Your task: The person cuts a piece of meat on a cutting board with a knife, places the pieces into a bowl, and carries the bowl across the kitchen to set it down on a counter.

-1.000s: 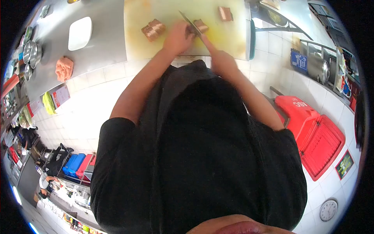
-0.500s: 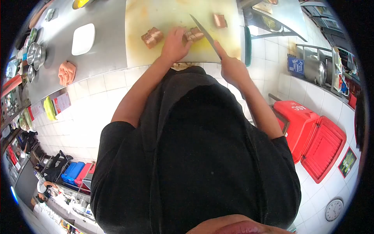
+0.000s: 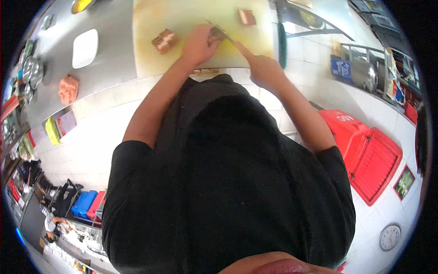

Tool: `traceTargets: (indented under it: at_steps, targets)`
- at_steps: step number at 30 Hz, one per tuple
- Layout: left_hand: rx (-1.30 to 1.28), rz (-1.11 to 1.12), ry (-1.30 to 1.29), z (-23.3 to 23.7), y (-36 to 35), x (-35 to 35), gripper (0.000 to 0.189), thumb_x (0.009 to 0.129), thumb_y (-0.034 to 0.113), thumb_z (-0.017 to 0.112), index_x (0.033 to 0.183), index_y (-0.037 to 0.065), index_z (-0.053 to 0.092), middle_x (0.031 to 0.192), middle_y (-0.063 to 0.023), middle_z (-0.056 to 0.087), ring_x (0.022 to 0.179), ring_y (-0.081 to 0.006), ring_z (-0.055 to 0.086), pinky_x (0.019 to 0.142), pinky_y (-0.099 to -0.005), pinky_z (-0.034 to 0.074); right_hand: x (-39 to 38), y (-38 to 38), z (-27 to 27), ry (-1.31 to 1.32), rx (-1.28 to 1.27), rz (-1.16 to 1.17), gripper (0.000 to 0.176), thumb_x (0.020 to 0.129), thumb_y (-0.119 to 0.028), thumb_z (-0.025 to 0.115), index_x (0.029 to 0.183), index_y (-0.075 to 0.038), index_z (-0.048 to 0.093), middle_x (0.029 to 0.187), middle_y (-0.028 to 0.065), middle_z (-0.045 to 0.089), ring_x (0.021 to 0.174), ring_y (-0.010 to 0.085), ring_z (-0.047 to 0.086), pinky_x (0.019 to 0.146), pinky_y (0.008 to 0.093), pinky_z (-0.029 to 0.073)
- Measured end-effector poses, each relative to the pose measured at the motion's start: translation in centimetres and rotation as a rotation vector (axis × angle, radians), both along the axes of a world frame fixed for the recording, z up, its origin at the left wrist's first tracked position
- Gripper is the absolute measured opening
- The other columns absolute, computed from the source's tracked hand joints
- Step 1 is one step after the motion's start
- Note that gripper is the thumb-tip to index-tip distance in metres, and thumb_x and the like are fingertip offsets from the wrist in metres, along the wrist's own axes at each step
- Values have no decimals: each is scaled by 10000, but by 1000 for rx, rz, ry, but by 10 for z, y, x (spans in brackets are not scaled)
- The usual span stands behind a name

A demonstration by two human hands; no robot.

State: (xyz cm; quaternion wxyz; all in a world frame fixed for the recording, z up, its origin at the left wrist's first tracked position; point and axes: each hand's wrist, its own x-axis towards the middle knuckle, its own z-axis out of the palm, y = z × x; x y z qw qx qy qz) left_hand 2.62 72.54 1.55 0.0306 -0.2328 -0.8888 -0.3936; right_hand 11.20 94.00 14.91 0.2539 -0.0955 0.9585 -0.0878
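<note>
My right hand (image 3: 265,69) is closed round the handle of a kitchen knife (image 3: 229,38), its index finger stretched along the top. The blade slants up and left and lies against a piece of meat (image 3: 214,35), though blur hides how deep it sits. Curled fingers of my left hand (image 3: 199,44) grip that piece from the left side. Left of this hand rests a larger brown-and-pale chunk of meat (image 3: 165,41). A smaller chunk (image 3: 247,17) lies farther back on the right. All of them are on a yellowish-white cutting board (image 3: 150,64).
To the left, a steel counter (image 3: 109,50) carries a white dish (image 3: 85,48), a crumpled pink cloth (image 3: 68,89) and metal bowls (image 3: 34,71). An open red cooler box (image 3: 349,132) stands at lower right. Another person (image 3: 51,223) is far off at lower left.
The knife has come left onto the meat piece, and my left fingers have closed over it. The whole view has shifted, so the board and counter appear farther left.
</note>
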Motion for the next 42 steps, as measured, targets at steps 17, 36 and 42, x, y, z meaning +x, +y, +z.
traceTargets:
  at_steps: [17, 36, 42]
  targets:
    - [51, -3, -41, 1, -7, 1, 579, 849, 224, 770, 1349, 45, 539, 1307, -225, 588, 1243, -426, 536, 1079, -503, 437, -16, -4, -69, 4, -99, -86, 952, 876, 3, 553, 1656, -333, 122, 913, 236, 723, 856, 411, 725, 745, 516, 563]
    - [43, 72, -69, 24, -73, 70, 578, 866, 162, 765, 1383, 41, 536, 1335, -236, 579, 1262, -431, 542, 1062, -481, 469, 49, -7, -83, 286, -664, -307, 836, 919, -23, 562, 1653, -230, 219, 861, 248, 686, 735, 357, 693, 697, 458, 547]
    - [138, 147, -193, 50, -69, 72, 560, 855, 127, 766, 1363, 37, 550, 1294, -226, 598, 1208, -433, 573, 1021, -475, 489, 87, 52, -59, -185, -1101, -1034, 890, 946, 2, 561, 1675, -247, 115, 726, 39, 537, 533, 120, 508, 469, 279, 445]
